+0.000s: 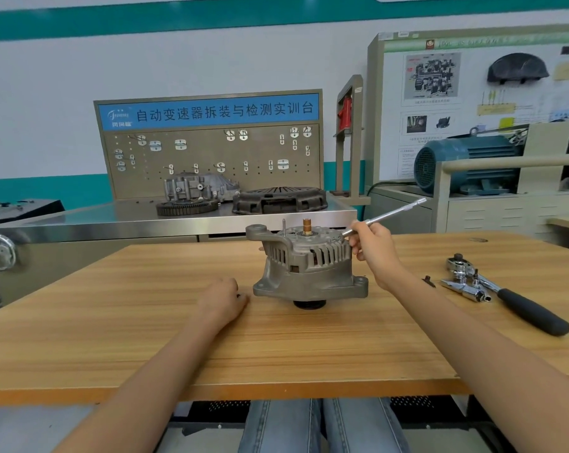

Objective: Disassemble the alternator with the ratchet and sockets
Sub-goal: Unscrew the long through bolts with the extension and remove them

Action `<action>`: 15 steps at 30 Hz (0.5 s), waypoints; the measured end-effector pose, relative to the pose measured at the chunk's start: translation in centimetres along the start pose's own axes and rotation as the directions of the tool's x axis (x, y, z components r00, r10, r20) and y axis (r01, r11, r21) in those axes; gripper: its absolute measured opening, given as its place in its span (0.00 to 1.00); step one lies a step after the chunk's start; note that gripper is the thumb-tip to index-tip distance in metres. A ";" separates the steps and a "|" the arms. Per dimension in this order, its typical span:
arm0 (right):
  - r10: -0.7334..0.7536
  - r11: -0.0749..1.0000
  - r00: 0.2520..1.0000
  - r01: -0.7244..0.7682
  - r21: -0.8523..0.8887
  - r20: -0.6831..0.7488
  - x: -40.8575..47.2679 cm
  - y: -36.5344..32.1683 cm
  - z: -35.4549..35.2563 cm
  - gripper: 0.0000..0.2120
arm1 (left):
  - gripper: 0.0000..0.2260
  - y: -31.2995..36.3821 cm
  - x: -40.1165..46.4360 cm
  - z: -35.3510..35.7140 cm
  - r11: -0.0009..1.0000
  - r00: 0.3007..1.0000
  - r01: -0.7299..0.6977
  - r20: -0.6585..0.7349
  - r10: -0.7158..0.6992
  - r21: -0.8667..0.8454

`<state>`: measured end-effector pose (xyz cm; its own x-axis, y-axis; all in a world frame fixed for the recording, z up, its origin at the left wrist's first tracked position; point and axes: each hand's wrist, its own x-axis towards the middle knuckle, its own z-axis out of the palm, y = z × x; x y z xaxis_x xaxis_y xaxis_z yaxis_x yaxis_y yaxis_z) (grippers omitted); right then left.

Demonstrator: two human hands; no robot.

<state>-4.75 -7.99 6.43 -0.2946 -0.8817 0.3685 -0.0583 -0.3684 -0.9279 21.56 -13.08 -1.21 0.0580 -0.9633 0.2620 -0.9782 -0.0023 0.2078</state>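
Two hands are at work on the wooden desk point(113, 305). The alternator point(307, 263) stands near the desk's far edge, pulley end down, with its brass-coloured shaft tip point(307, 226) and a thin stud point(284, 226) sticking up from the open rear face. The right hand point(373, 250) has its fingers wrapped round a long chrome extension bar point(387, 216), whose lower end is angled down onto the top of the housing. The left hand point(222, 297) rests on the desk just beside the alternator's base, fingers curled loosely under; whether they pinch some small part I cannot tell. Off to the right lie the ratchet point(508, 294) and a few sockets point(464, 286), near one another. By my reckoning the rear cover looks already off, but the two housing halves are unseparated, so most of the stripping remains.
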 end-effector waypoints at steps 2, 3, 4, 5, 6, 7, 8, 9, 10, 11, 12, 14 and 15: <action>0.029 0.999 0.999 -0.029 0.022 0.025 0.1 0.0 -0.1 0.10 | 0.15 -0.1 0.0 0.2 0.999 1.000 0.004 -0.023 -0.005 -0.053; 0.044 0.998 0.999 -0.045 0.037 0.030 0.2 0.0 -0.2 0.10 | 0.15 -0.2 0.0 0.2 0.998 1.000 0.004 -0.025 -0.006 -0.067; 0.055 0.997 0.998 -0.056 0.053 0.031 0.2 0.1 -0.2 0.10 | 0.16 -0.3 0.1 0.3 0.997 1.000 0.003 -0.027 -0.005 -0.078; 0.059 0.996 0.998 -0.060 0.065 0.025 0.3 0.1 -0.2 0.10 | 0.18 -0.3 0.0 0.4 0.996 0.999 0.003 -0.032 -0.006 -0.090; 0.057 0.996 0.998 -0.058 0.070 0.010 0.4 0.2 -0.2 0.10 | 0.20 -0.3 -0.1 0.5 0.994 0.999 0.011 -0.045 -0.016 -0.112; 0.053 0.996 0.998 -0.052 0.070 -0.015 0.5 0.3 -0.1 0.10 | 0.22 -0.3 -0.2 0.4 0.989 0.997 0.022 -0.069 -0.032 -0.148; 0.050 0.997 0.998 -0.047 0.069 -0.046 0.6 0.3 0.0 0.10 | 0.23 -0.1 -0.4 0.1 0.981 0.993 0.026 -0.112 -0.048 -0.194; 0.050 0.996 0.996 -0.045 0.071 -0.071 0.8 0.4 0.0 0.10 | 0.23 0.0 -0.7 -0.3 0.968 0.982 0.014 -0.178 -0.060 -0.251; 0.055 0.995 0.995 -0.048 0.082 -0.083 1.0 0.4 0.0 0.09 | 0.23 0.3 -1.1 -0.8 0.949 0.962 -0.026 -0.265 -0.061 -0.315; 0.065 0.993 0.995 -0.056 0.102 -0.082 1.2 0.4 0.1 0.08 | 0.22 0.7 -1.7 -1.4 0.919 0.931 -0.098 -0.363 -0.052 -0.382; 0.078 0.989 0.994 -0.068 0.129 -0.074 1.3 0.5 0.2 0.08 | 0.21 1.3 -2.4 -2.0 0.876 0.890 -0.192 -0.455 -0.035 -0.443; 0.099 0.975 0.994 -0.088 0.203 -0.045 1.3 0.8 0.6 0.08 | 0.18 3.0 -3.9 -3.1 0.778 0.826 -0.347 -0.564 -0.012 -0.524; 0.100 0.966 0.994 -0.088 0.242 -0.035 1.1 0.9 0.8 0.08 | 0.17 3.9 -4.7 -3.5 0.728 0.824 -0.376 -0.566 -0.020 -0.574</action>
<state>-4.42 -9.55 6.01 -0.3323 -0.9031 0.2721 0.2002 -0.3495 -0.9153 18.16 -7.65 1.73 0.1805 -0.6422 0.7450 -0.6190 0.5145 0.5934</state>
